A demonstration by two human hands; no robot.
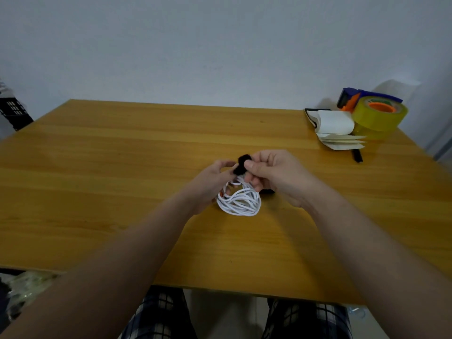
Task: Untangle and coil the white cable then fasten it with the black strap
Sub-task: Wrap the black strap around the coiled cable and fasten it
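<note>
The white cable [241,203] hangs as a loose coil of several loops just above the wooden table [122,167], gathered at its top end. The black strap [241,165] is wrapped around that gathered top. My left hand [212,182] grips the bundle of loops from the left, its fingers partly hidden behind the cable. My right hand [274,172] pinches the black strap between thumb and fingers from the right. A small orange part shows inside the coil by my left palm.
At the table's far right corner stand a yellow tape roll [380,116] in a blue and orange dispenser, a small open notepad [335,128] and a black pen [357,155]. A dark crate [14,111] sits off the left edge.
</note>
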